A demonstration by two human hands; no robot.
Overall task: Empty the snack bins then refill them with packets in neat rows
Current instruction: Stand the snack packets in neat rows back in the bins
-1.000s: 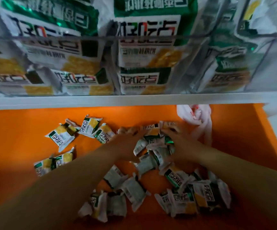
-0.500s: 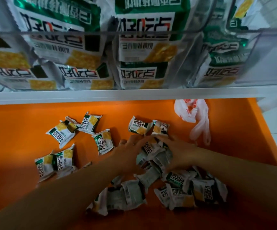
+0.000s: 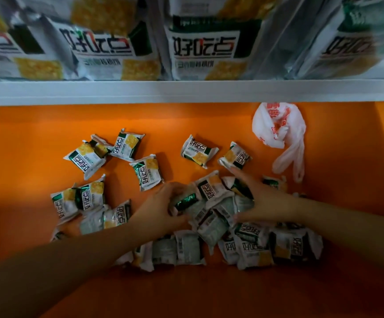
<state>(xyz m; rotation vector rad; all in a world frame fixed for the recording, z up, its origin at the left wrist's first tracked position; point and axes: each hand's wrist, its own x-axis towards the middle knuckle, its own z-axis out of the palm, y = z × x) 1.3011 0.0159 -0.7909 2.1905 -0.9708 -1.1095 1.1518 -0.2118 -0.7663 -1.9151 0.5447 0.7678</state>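
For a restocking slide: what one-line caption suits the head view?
Left hand grips, right hand presses a heap of snack packets on the orange surface, below larger packs; white plastic bag nearby.

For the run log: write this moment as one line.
step: gather packets | left hand: grips packets | right hand: presses against packets | elsewhere: plastic bag on orange shelf

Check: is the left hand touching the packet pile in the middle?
Touching. The head view shows the left hand with fingers curled round a green-edged packet in the packet pile.
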